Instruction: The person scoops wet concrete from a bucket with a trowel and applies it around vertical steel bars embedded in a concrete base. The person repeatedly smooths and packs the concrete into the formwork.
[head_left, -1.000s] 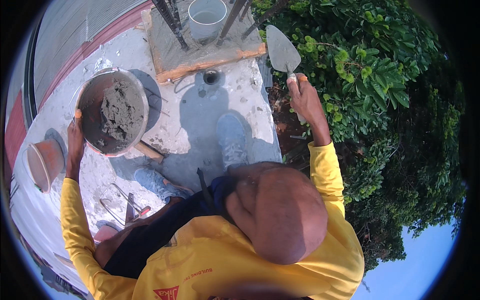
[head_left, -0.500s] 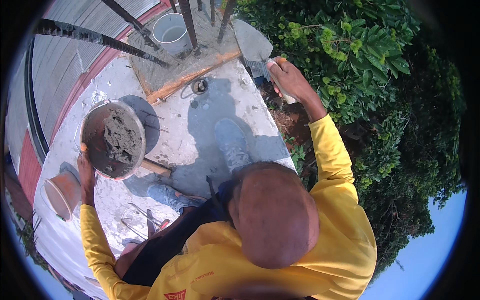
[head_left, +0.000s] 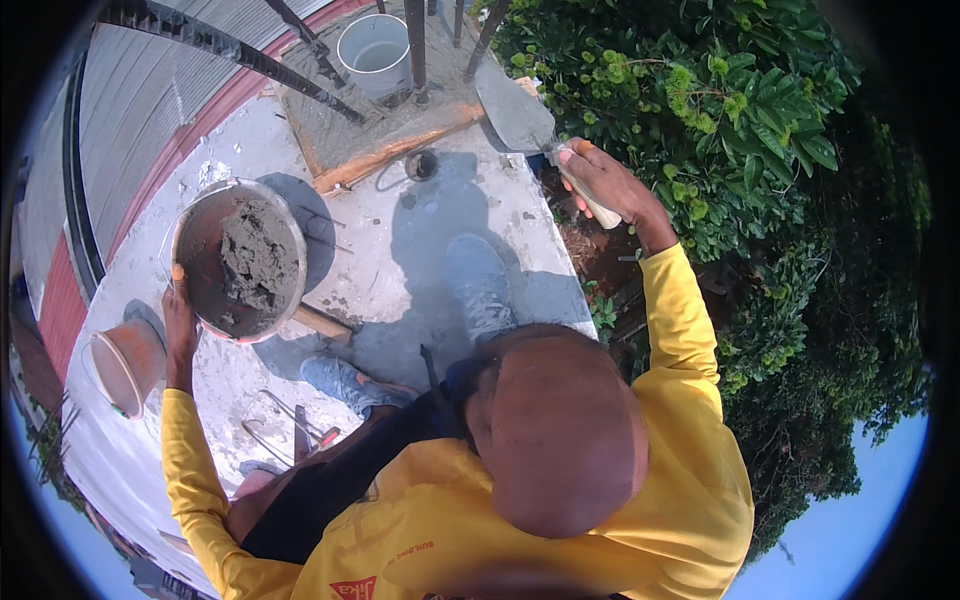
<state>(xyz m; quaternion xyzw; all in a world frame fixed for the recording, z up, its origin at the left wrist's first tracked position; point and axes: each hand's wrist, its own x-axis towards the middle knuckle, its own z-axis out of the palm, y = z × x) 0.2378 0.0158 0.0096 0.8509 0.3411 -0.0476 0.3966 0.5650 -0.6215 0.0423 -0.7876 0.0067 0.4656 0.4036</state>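
My left hand [head_left: 180, 325] grips the rim of a round bucket [head_left: 196, 245] at the left. Grey wet mortar [head_left: 258, 255] lies inside it, heaped toward the right side. The bucket tilts, its mouth facing me. At the upper right my right hand [head_left: 608, 185] is closed around the pale handle of a trowel [head_left: 515, 112]. The trowel's broad grey blade points up and left, beside the right corner of a wood-edged concrete patch [head_left: 345, 125]. No mortar heap shows on the blade. Some fingers of the left hand are hidden behind the bucket.
Several rebar rods [head_left: 415, 50] rise from the concrete patch, around a white bucket [head_left: 375, 62]. A wooden board [head_left: 400, 150] edges it. A smaller orange bucket [head_left: 130, 365] leans at the far left. Metal tools [head_left: 300, 435] lie near my legs. Leafy branches [head_left: 690, 120] border the slab's right edge.
My right hand and the trowel have come slightly nearer to me. The view has shifted a little, and my left hand keeps its hold on the bucket.
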